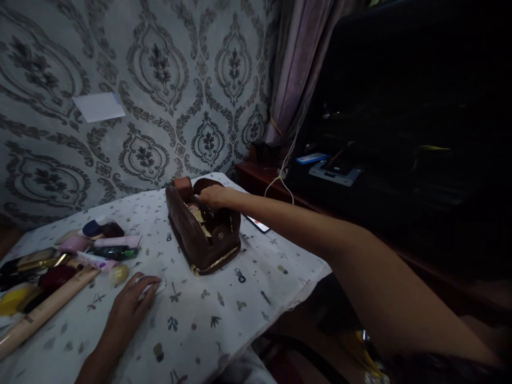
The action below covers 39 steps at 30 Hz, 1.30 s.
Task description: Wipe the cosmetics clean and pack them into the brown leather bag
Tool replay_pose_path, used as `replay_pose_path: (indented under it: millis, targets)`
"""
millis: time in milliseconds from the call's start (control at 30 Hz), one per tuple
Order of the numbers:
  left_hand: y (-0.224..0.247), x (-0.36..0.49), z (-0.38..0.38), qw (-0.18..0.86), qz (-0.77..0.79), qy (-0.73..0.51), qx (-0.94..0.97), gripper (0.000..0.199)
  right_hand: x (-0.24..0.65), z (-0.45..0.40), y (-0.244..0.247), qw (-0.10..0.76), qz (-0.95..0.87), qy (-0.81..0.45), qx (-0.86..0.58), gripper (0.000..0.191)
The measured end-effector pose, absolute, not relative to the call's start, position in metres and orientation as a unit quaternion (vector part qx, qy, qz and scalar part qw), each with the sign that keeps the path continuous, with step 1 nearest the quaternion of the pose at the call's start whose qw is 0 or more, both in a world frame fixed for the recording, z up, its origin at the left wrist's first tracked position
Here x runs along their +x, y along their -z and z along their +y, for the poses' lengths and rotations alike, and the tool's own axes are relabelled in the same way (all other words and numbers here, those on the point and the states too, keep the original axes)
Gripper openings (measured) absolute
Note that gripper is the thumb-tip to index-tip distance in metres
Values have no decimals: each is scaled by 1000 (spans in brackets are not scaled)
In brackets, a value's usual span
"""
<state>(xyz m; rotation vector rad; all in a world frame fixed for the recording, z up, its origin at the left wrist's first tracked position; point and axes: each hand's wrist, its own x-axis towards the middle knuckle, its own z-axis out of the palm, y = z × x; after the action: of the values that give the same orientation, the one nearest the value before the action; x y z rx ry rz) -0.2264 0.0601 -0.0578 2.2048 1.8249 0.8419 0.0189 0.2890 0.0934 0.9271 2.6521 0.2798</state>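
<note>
Head view: our right hand (214,196) dips into the brown bag (187,229) (long axis away from us); our left hand (134,298) touches a white item (161,286); we can't tell either's finger grip.

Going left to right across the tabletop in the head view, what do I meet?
Yellow item → dark red item → left hand → brown bag → phone, partly hidden.
</note>
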Motion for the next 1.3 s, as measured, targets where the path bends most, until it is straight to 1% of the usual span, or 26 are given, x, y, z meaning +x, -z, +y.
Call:
replay_pose_path:
  millis: [167, 233, 333, 400, 467, 567, 700, 800, 867, 967, 1033, 1200, 1300]
  targets:
    - [55, -223, 61, 68, 617, -296, 726, 40, 20, 285, -94, 141, 936, -101, 305, 38]
    - [55, -220, 61, 67, 622, -292, 723, 41, 19, 283, -90, 127, 947, -95, 280, 35]
    - [54, -219, 61, 69, 631, -282, 719, 43, 14, 283, -79, 112, 966, -53, 226, 32]
    - [55, -220, 60, 69, 633, -284, 717, 43, 12, 285, -70, 98, 972, -20, 211, 34]
    - [57, -222, 60, 71, 631, -288, 717, 43, 10, 287, -63, 88, 971, -1, 221, 36]
    - [59, -224, 60, 73, 626, -289, 720, 40, 9, 288, -60, 87, 967, 9, 239, 34]
    - [58, -224, 60, 73, 626, -286, 722, 40, 8, 289, -64, 79, 968, 16, 238, 32]
    - [55, -221, 59, 76, 630, -286, 718, 42, 10, 286, -68, 80, 971, 17, 225, 34]
    - [54, -220, 58, 75, 628, -292, 718, 42, 13, 280, -72, 68, 972, -1, 226, 33]
    - [53, -220, 58, 79, 626, -293, 719, 41, 19, 261, -77, 49, 956, -52, 285, 30]
    - [52, -220, 58, 83, 627, -291, 718, 41, 22, 248, -77, 59, 942, -61, 326, 31]
    - [53, -220, 59, 75, 629, -295, 716, 43, 24, 240, -69, 144, 919, -7, 366, 38]
    - [53, -220, 59, 79, 627, -294, 717, 43, 24, 247, -64, 158, 916, 29, 369, 40]
